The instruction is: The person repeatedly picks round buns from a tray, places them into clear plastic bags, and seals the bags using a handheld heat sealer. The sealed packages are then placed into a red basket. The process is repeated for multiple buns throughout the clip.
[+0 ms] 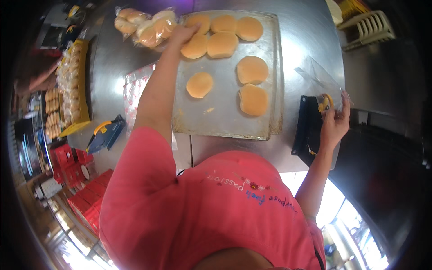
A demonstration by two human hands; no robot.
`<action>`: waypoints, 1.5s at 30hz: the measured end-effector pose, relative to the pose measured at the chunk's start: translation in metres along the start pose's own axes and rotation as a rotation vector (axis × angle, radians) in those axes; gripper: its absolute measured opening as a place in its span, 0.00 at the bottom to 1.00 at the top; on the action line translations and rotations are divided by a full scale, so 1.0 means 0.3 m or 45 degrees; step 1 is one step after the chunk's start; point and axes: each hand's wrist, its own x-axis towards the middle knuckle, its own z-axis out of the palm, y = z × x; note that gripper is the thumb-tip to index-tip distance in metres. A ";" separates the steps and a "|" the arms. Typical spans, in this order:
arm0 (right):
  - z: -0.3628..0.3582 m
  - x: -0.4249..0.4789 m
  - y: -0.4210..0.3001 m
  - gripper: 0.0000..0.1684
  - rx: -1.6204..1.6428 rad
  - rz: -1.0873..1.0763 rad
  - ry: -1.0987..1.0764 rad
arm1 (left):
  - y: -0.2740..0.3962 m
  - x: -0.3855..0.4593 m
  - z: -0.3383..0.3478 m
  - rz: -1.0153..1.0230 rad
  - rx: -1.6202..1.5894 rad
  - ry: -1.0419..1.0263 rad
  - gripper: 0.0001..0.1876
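Observation:
My left hand point(184, 34) reaches over the upper left corner of a metal baking sheet point(222, 126). Its thumb lies on a round bun point(201, 21), beside another bun point(194, 47); the other fingers are mostly hidden. Several more buns sit on the sheet, among them a lone one point(199, 85) and two touching at the right point(252, 70). At the right, my right hand point(335, 123) pinches the edge of a clear plastic bag point(319, 76), above a dark stand point(300, 126) with a yellow ring-shaped part point(326, 101). Bagged buns point(152, 30) lie left of the sheet.
Printed plastic packaging point(133, 91) and a blue tool with a yellow part point(106, 135) lie on the left of the steel table point(108, 57). Beyond are a yellow tray point(84, 84) of bagged buns, another person's arm point(42, 79) and red crates point(89, 202). A beige slatted plastic item point(369, 28) stands upper right.

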 end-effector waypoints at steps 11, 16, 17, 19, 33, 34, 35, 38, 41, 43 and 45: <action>-0.073 -0.087 -0.044 0.31 -0.068 -0.053 0.129 | -0.125 0.133 0.028 0.200 -0.633 -0.369 0.23; -0.294 -0.162 -0.156 0.32 -0.076 -0.206 0.269 | -0.228 0.331 -0.021 0.307 -0.175 -0.358 0.30; -0.356 -0.186 -0.168 0.33 -0.155 -0.300 0.325 | -0.206 0.333 0.002 0.442 0.068 -0.292 0.30; -0.455 -0.244 -0.183 0.32 -0.201 -0.298 0.409 | -0.131 0.279 0.098 0.596 0.137 -0.185 0.30; -0.826 -0.680 -0.228 0.30 -0.471 -0.163 0.737 | 0.026 -1.059 0.595 1.023 0.022 -1.136 0.28; -0.830 -0.688 -0.227 0.30 -0.455 -0.148 0.724 | 0.018 -1.091 0.588 1.029 0.028 -1.182 0.28; -0.830 -0.693 -0.227 0.31 -0.439 -0.133 0.708 | 0.011 -1.113 0.580 1.024 0.030 -1.220 0.28; -0.789 -0.679 -0.229 0.32 -0.367 -0.087 0.659 | 0.001 -1.138 0.551 1.012 0.038 -1.272 0.27; -0.758 -0.657 -0.227 0.33 -0.253 -0.057 0.601 | 0.004 -1.123 0.498 0.985 0.032 -1.266 0.27; -0.737 -0.624 -0.237 0.32 -0.186 -0.064 0.562 | 0.006 -1.090 0.444 0.961 0.020 -1.226 0.28; -0.716 -0.593 -0.250 0.32 -0.144 -0.076 0.531 | 0.023 -1.045 0.384 0.938 -0.010 -1.183 0.28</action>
